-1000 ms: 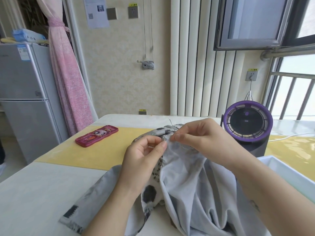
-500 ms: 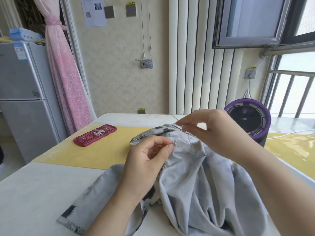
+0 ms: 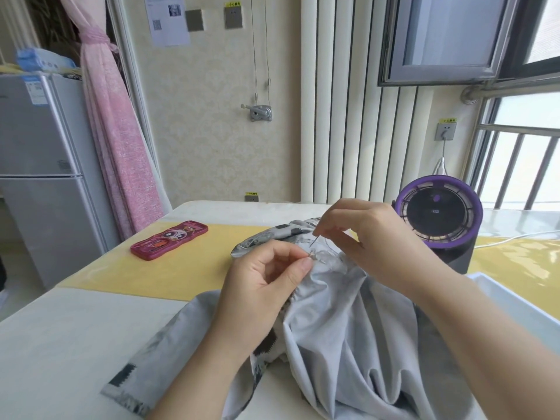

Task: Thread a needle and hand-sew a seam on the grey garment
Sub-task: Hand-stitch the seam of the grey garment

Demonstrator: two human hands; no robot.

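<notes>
Home room, fridge (image 3: 39, 177), pink curtain (image 3: 115, 140) (tied back), table (image 3: 60, 344)

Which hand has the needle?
The right hand pinches the needle; the left hand only pinches the garment.

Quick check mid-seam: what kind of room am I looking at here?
Likely a home, not a workshop: a silver fridge beside a pink curtain, a table, and a barred window.

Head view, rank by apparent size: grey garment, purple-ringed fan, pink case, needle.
1. grey garment, largest, though it is also nearest the camera.
2. purple-ringed fan.
3. pink case, clearly smaller than the fan.
4. needle, a thin sliver.
</notes>
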